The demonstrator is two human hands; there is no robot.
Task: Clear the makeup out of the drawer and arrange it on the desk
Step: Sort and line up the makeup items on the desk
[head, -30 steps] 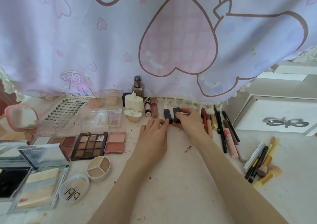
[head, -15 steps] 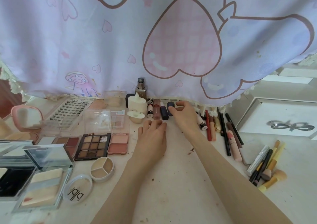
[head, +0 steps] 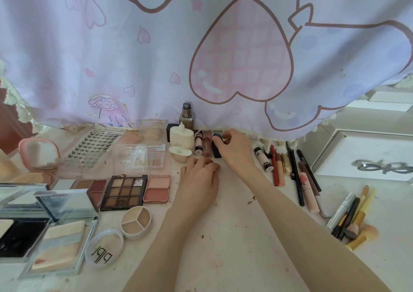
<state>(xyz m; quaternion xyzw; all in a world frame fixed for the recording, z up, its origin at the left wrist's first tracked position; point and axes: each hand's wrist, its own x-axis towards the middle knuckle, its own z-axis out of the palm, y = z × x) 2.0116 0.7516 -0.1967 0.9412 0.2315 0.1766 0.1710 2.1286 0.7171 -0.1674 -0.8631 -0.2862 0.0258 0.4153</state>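
My right hand [head: 234,152] reaches to the back of the desk [head: 234,242] and its curled fingers pinch a navy lipstick [head: 215,146]. The tube lies in a row beside a pink lip gloss [head: 207,145] and a small black-and-white tube [head: 198,145]. My left hand [head: 200,180] rests on the desk just in front of that row, fingers loosely bent and holding nothing. A white drawer unit [head: 348,153] with a silver bow handle [head: 384,166] stands at the right.
Palettes [head: 124,192], compacts, a lash tray [head: 96,142] and a pink mirror [head: 39,154] fill the left side. A white bottle [head: 181,136] stands behind the row. Pencils and glosses [head: 297,175] lie right of my hand, brushes [head: 353,218] farther right. A curtain hangs over the desk's back edge.
My right hand carried the navy lipsticks back to the row beside the pink gloss. My left hand let go, and now rests on the desk in front of the row.
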